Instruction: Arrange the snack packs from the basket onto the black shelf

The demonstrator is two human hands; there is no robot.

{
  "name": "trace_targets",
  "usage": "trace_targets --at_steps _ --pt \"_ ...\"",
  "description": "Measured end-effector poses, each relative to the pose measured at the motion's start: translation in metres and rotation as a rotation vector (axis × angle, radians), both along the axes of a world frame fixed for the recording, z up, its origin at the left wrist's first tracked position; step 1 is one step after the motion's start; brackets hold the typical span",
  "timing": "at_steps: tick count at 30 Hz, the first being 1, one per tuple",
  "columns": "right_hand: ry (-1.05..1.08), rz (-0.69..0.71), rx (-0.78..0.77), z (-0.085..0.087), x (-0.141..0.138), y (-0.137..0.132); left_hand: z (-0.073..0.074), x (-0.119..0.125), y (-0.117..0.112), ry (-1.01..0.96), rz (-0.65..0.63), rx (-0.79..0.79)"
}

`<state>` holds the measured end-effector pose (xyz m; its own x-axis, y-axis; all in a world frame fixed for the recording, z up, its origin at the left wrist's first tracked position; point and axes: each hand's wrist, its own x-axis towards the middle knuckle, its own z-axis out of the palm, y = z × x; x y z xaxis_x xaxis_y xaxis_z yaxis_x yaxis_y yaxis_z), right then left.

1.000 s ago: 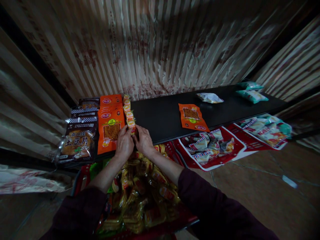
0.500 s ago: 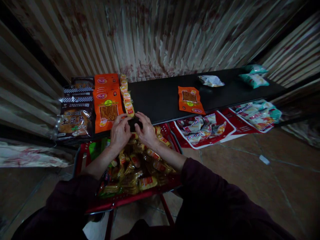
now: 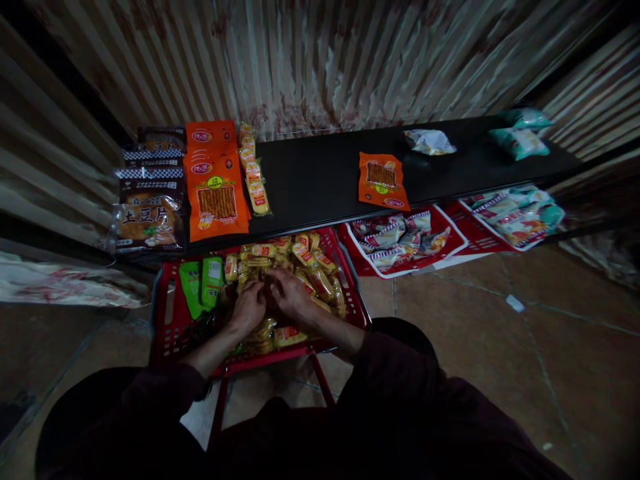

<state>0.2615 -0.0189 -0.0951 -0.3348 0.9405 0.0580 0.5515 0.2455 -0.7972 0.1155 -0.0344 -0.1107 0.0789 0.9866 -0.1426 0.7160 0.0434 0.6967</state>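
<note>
My left hand (image 3: 250, 307) and my right hand (image 3: 290, 293) are close together over a red plastic basket (image 3: 159, 303) heaped with wrapped yellow snack packs (image 3: 320, 283). The fingers of my left hand bend down among the packs and their tips are hidden. My right hand's fingers stretch out loosely over the packs, with nothing visibly held. Above the basket, a row of the same yellow snack packs (image 3: 257, 195) runs front to back on the black shelf (image 3: 310, 180), beside orange snack bags (image 3: 216, 200). Green packets (image 3: 197, 287) lie in the basket's left part.
Dark potato-slice bags (image 3: 150, 223) stand at the shelf's left end. A lone orange bag (image 3: 383, 180), a white packet (image 3: 430, 141) and teal packets (image 3: 520, 143) lie farther right. Under the shelf are two red containers with packets (image 3: 395, 240). Pleated curtain (image 3: 320, 73) hangs behind.
Both hands have left the front end of the yellow row on the shelf and come down into the basket. The row's front pack stays on the shelf. The view has tilted downward slightly.
</note>
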Motion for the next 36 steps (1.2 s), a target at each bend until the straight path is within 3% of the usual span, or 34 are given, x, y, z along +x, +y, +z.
trace_targets --at_steps 8,13,17,29,36 --pt "-0.252 0.116 -0.191 -0.004 -0.006 -0.007 -0.015 -0.007 -0.007 -0.067 0.135 -0.253" --pt "-0.363 0.188 -0.242 0.001 -0.008 -0.002 -0.023 -0.008 -0.006 -0.131 0.162 -0.290" --pt "-0.436 0.227 -0.325 0.003 -0.009 0.001 -0.023 -0.008 -0.004 -0.291 0.250 -0.337" --pt "-0.230 0.190 -0.448 -0.013 0.005 0.013 -0.019 -0.006 0.000 -0.495 0.330 -0.422" --pt "-0.133 0.113 -0.419 -0.025 0.008 0.014 -0.004 -0.003 0.001 -0.623 0.373 -0.465"
